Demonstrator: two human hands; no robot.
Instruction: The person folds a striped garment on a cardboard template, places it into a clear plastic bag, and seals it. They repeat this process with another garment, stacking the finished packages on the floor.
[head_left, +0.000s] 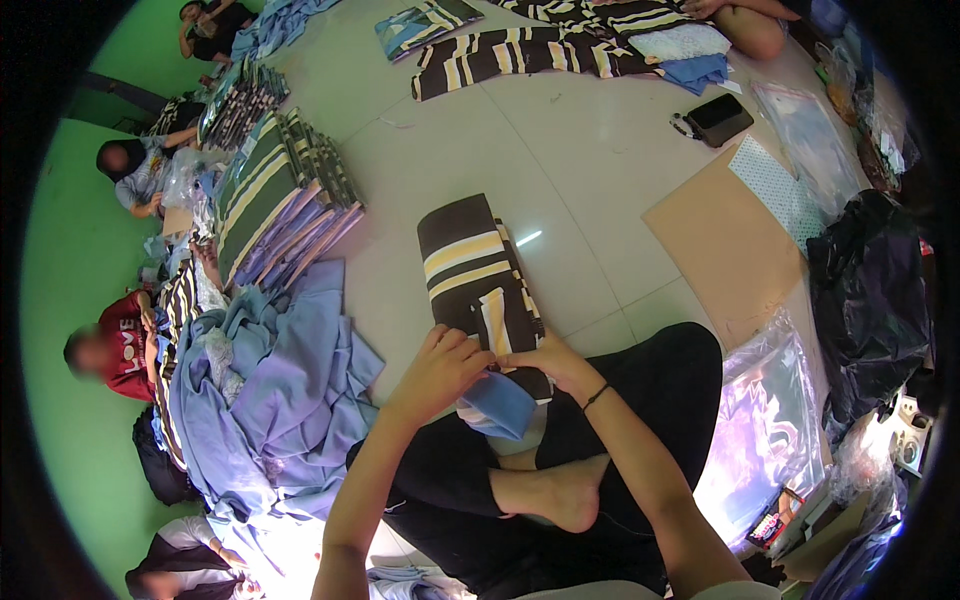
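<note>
A folded bundle of dark brown cloth with yellow and white stripes (462,228) lies on the floor in front of my crossed legs. At its near end, my left hand (452,362) is closed on the cloth with curled fingers. My right hand (552,362) pinches the same end from the other side, its thumb pointing toward the left fingers. Below the hands a piece of light blue cloth (503,402) sticks out toward me from under the striped cloth. Parts of my fingertips are hidden in the folds.
To the left stand stacks of folded striped cloth (265,200) and a heap of blue cloth (270,370). On the right lie a cardboard sheet (725,245), a phone (720,120), clear plastic bags (765,430) and a black plastic bag (865,310). Other people sit along the green wall.
</note>
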